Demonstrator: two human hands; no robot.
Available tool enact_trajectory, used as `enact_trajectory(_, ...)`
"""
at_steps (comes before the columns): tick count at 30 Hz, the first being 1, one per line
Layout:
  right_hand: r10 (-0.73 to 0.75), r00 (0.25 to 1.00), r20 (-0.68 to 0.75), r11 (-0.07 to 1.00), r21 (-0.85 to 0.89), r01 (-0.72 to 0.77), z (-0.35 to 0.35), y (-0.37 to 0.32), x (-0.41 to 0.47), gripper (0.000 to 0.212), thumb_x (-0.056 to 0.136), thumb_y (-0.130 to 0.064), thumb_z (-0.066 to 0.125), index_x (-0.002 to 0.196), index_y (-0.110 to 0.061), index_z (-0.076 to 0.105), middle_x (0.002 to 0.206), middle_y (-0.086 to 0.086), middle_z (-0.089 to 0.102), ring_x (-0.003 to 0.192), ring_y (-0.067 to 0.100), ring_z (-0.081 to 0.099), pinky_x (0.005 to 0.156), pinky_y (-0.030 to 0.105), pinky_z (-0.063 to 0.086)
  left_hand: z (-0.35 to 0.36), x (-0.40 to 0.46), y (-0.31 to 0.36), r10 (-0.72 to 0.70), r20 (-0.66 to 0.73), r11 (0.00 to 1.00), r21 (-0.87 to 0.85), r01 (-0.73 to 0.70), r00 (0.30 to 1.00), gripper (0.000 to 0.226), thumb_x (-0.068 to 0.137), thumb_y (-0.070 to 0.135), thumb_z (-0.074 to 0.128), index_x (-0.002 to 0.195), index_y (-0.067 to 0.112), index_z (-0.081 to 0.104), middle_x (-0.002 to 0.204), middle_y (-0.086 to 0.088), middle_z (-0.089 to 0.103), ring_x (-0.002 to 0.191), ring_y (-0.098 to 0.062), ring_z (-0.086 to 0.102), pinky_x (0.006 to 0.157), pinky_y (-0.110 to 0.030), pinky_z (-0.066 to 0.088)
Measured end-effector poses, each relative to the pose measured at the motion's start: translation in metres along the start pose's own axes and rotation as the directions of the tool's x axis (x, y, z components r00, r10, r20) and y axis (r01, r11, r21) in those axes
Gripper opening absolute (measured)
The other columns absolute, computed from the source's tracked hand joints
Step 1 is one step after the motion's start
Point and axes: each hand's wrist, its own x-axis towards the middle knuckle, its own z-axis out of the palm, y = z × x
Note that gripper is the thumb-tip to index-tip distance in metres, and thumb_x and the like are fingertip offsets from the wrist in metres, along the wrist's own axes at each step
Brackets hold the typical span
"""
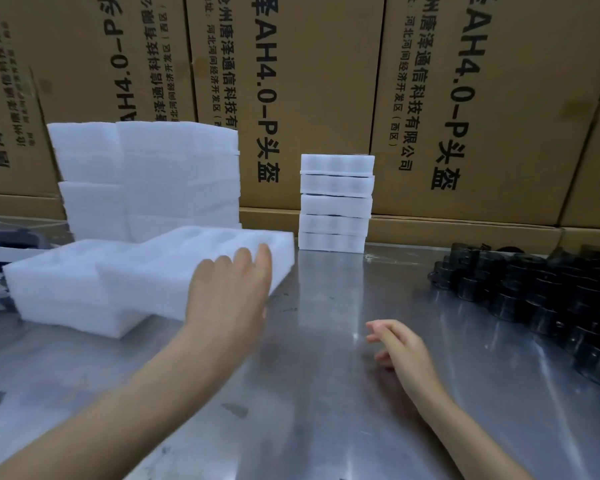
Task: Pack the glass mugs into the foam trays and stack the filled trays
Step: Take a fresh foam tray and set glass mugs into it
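Progress looks partial. Five filled trays (335,202) stand stacked at the back of the worktop (326,375), against the wall of cardboard boxes (309,81); dark contents show faintly between their layers, so I judge these as packed and stacked already.

Plenty seems left. A large heap of dark mugs (551,299) lies on the right side of the worktop, not yet packed. Tall piles of spare foam (146,178) stand at the back left, with a lower pile of foam (70,289) in front of them.

The left hand (229,292) reaches over an empty tray (205,265) that sits askew on top of the low pile, its hollows showing and nothing in them. The fingers lie nearly straight along the tray's near edge, touching it; the grip is spread apart, not clamped around the foam, though motion blur makes the exact contact hard to read. The right hand (402,348) hovers low over bare metal near the middle, fingers loosely curled, holding nothing, well apart from the mugs.

The step in hand appears to be fetching a fresh tray to the working space; filling it and adding it to the stack remain.
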Motion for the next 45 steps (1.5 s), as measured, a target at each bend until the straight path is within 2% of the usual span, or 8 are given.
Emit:
enact_trajectory(8,0.301,0.891,0.341,0.914,0.164,-0.371,-0.037,-0.003,-0.009,0.084,0.060,-0.073,0.060,0.106,-0.003,0.056,0.076,0.016,0.049,0.064,0.022,0.053,0.051,0.021,0.045,0.003,-0.033,0.143,0.294,0.045,0.867,-0.434,-0.246,0.955,0.077,0.091,0.031,0.050,0.148,0.009,0.004,0.124,-0.007,0.043,0.107,-0.026,0.049,0.073,-0.032,0.024)
enact_trajectory(16,0.371,0.928,-0.042,0.903,0.249,-0.350,-0.092,0.017,0.023,0.051,0.068,-0.048,0.063,0.112,-0.021,0.058,0.091,0.005,0.069,0.078,0.023,0.068,0.062,0.031,0.052,0.011,-0.020,0.158,0.426,-0.383,0.534,-0.624,-0.570,0.820,0.040,0.087,0.044,0.044,0.107,0.016,0.063,0.093,-0.001,0.063,0.080,-0.025,0.059,0.069,-0.036,0.046)
enact_trajectory(23,0.433,0.893,0.120,0.886,0.127,-0.447,-0.125,0.018,0.026,0.042,0.075,-0.049,0.066,0.101,-0.016,0.069,0.087,0.005,0.074,0.084,0.023,0.070,0.081,0.038,0.055,0.071,0.008,0.097,-0.112,-0.164,0.264,-0.956,-0.130,0.980,0.023,0.088,0.038,0.049,0.097,0.026,0.066,0.098,0.014,0.063,0.094,0.000,0.057,0.083,-0.016,0.043)
enact_trajectory(26,0.350,0.932,-0.092,0.936,-0.004,-0.352,-0.126,0.012,0.027,0.041,0.087,-0.047,0.059,0.092,-0.007,0.067,0.064,-0.004,0.064,0.058,0.011,0.061,0.058,0.024,0.049,0.103,0.003,0.091,-0.168,0.106,0.030,-0.993,0.112,0.980,0.013,0.095,0.028,0.052,0.102,0.027,0.064,0.107,0.010,0.064,0.106,-0.008,0.057,0.088,-0.011,0.039)
enact_trajectory(29,0.087,0.914,-0.397,0.941,-0.269,-0.207,-0.126,0.011,0.032,0.033,0.092,-0.036,0.054,0.114,-0.014,0.064,0.115,0.002,0.062,0.102,0.020,0.058,0.090,0.039,0.047,0.119,0.001,0.097,-0.063,0.296,-0.137,-0.949,0.286,0.953,0.019,0.097,0.022,0.047,0.110,0.024,0.062,0.119,0.002,0.061,0.116,-0.022,0.054,0.106,-0.041,0.038)
enact_trajectory(34,-0.184,0.859,-0.479,0.814,-0.564,-0.140,-0.140,-0.009,0.055,0.035,0.094,-0.027,0.050,0.128,-0.020,0.052,0.138,0.004,0.041,0.079,0.015,0.058,0.069,0.031,0.043,0.113,-0.002,0.103,0.037,0.118,-0.068,-0.990,0.120,0.992,0.026,0.095,0.039,0.042,0.107,0.032,0.064,0.120,0.016,0.051,0.119,0.003,0.044,0.101,-0.007,0.026)
enact_trajectory(37,-0.297,0.842,-0.451,0.609,-0.769,-0.197,-0.156,-0.025,0.081,0.041,0.094,-0.024,0.050,0.134,-0.012,0.045,0.139,0.011,0.038,0.117,0.027,0.046,0.079,0.036,0.043,0.111,-0.002,0.105,0.064,0.021,0.024,-1.000,0.020,0.998,0.042,0.085,0.055,0.033,0.096,0.034,0.067,0.118,0.015,0.051,0.116,0.007,0.044,0.096,-0.007,0.027)
enact_trajectory(45,-0.059,0.917,-0.395,0.156,-0.911,-0.382,-0.179,-0.030,0.113,0.043,0.096,-0.024,0.052,0.132,-0.005,0.039,0.137,0.016,0.039,0.126,0.034,0.036,0.081,0.042,0.043,0.113,-0.005,0.105,0.087,-0.177,0.198,-0.962,-0.191,0.980,0.043,0.092,0.051,0.025,0.095,0.034,0.064,0.105,0.018,0.056,0.106,-0.005,0.052,0.091,-0.012,0.030)
